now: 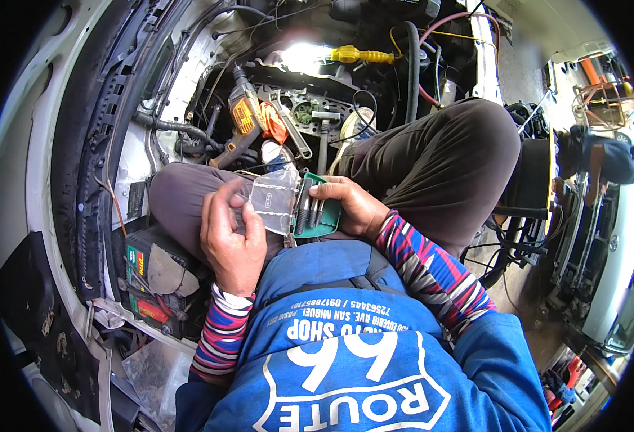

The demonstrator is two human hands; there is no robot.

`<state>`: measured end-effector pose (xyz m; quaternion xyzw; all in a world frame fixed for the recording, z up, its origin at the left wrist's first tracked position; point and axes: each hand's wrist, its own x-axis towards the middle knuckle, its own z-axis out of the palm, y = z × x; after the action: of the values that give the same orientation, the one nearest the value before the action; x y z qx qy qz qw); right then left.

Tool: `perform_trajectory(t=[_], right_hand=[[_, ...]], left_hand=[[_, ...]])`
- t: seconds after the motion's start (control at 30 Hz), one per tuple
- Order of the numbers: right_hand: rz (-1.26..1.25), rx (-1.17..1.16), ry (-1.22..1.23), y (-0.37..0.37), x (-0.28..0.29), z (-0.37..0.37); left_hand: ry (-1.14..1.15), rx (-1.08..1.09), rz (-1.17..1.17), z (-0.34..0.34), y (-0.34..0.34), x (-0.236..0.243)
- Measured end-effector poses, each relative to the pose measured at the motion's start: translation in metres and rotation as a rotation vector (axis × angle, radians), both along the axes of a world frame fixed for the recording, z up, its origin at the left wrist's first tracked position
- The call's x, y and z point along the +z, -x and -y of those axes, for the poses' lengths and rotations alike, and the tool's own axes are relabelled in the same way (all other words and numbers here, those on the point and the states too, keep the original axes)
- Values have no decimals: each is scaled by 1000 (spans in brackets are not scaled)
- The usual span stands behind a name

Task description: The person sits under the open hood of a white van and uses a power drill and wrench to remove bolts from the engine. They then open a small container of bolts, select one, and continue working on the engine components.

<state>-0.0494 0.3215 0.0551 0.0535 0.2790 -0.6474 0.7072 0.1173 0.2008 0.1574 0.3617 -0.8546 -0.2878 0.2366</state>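
My right hand [359,205] grips a small green plastic case [327,225] by its right side, the thumb lying over the top of the bits. Several dark metal bits [308,209] of different thickness lie side by side in it; the thickest looks spirally grooved. Its clear hinged lid [274,200] is swung open to the left. Beside that lid is my left hand [233,237], fingers curved and apart from the thumb. The thumb tip is close to the lid's edge; whether it touches I cannot tell.
Beyond my knees lie a yellow-and-grey power drill [243,115], an orange cloth [274,124], an adjustable wrench [292,126] and a hammer [324,133] on an engine. A yellow work lamp [360,55] shines at the back. Left stands a car battery [155,270]. Another person [598,162] is far right.
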Motion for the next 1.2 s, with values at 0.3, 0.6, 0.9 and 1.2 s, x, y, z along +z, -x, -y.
perform_trajectory(t=[0.3,0.6,0.9,1.2], right_hand=[[17,-27,-61,-1,-16,-2],[-31,-18,-1,-2,-16,-1],[-1,-15,-37,-1,-16,0],[62,-18,-22,1,-3,-1]], left_hand=[[-104,-487,337,-13,16,2],[-56,-480,321,-15,20,-6],[-135,-365,170,-13,16,-14],[-762,-47,-188,1,11,-8]])
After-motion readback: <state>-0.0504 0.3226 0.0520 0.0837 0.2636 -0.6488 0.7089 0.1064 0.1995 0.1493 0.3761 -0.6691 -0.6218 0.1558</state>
